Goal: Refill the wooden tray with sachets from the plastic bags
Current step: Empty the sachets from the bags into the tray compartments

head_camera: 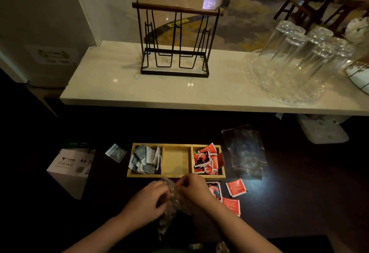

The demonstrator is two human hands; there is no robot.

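Note:
A wooden tray [176, 176] with three compartments lies on the dark counter. Grey-blue sachets [144, 159] fill its left compartment, red sachets [206, 161] fill the right one, and the middle one holds nothing. Just in front of the tray, my left hand [148, 201] and my right hand [194, 189] both pinch the top of a clear plastic bag [172, 203] that hangs down between them. Its contents are too dark to make out. Three red sachets [235, 188] lie loose to the right of my hands. One grey-blue sachet [116, 152] lies left of the tray.
An empty clear plastic bag [244, 151] lies right of the tray. A white paper box [70, 168] stands at the left. On the raised marble shelf [123, 87] stand a black wire rack [175, 41] and upturned glasses [295, 53] on a glass tray.

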